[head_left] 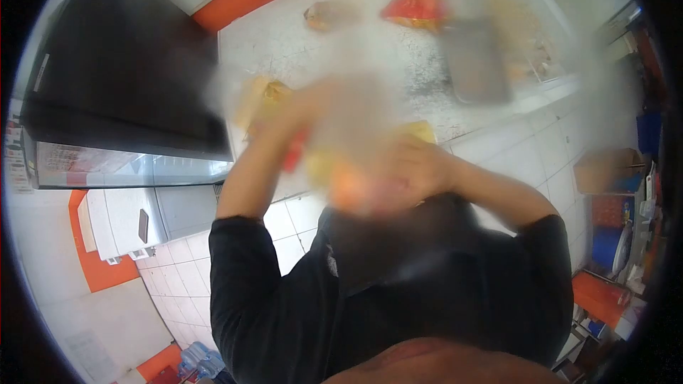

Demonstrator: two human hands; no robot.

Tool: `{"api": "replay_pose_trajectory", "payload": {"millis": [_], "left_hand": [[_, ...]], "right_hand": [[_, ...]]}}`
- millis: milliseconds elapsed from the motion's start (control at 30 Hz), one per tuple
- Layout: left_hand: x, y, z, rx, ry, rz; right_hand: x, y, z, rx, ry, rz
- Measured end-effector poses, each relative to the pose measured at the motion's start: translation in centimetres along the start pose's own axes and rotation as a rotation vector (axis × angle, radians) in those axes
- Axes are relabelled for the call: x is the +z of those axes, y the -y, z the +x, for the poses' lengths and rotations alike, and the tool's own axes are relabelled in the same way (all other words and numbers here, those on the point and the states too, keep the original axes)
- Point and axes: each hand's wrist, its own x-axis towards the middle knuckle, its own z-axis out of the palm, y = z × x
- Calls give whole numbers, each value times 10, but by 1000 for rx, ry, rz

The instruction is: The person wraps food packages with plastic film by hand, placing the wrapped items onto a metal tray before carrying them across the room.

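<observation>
A hazy smear covers the middle of the view and hides much of both hands. My left hand (pixel 324 99) reaches over the near part of the white table; its fingers are lost in the blur. Beside its wrist is a crumpled yellow-brown packet (pixel 267 96), with a red patch (pixel 294 153) below. Close to my chest, my right hand (pixel 413 171) has its fingers curled in, around something I cannot make out. A blurred yellow and orange thing (pixel 338 181) is next to these fingers, and a yellow piece (pixel 420 130) shows just above them.
On the white table (pixel 284 46) are a red and yellow packet (pixel 416 7), a small brown packet (pixel 324 16) and a dark grey flat rectangular thing (pixel 475 60). A large black cabinet (pixel 128 64) stands at left. Shelves with a cardboard box (pixel 608 171) line the right.
</observation>
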Motion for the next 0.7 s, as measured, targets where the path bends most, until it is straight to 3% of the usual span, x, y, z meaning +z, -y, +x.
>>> {"api": "replay_pose_trajectory", "payload": {"millis": [33,100,167,200,267,333,400,467,500,567,600,700], "left_hand": [[17,-9,27,-87,124,100],[52,-18,69,-244,467,87],[69,-46,77,-250,579,379],[77,-46,75,-251,572,376],[97,-27,74,-47,356,435],[106,0,77,-69,253,402],[108,6,71,-109,151,364],[103,-7,64,-162,148,441],[103,-11,61,-182,149,433],[103,-15,56,54,28,168],[106,-10,55,41,30,166],[114,-1,46,36,-36,343]], "right_hand": [[4,1,1,-222,-82,-111],[-1,13,16,-258,-164,-103],[-8,15,19,-300,-244,-90],[-10,14,18,-373,-252,-113],[-8,8,1,-451,-254,-117],[-1,-13,-46,428,58,539],[11,-22,-58,689,-308,-239],[7,-52,-77,704,-100,-243],[24,-64,-84,699,-94,-223],[56,-81,-91,682,-154,102],[59,-87,-86,738,-43,218],[73,-108,-92,731,50,123]]}}
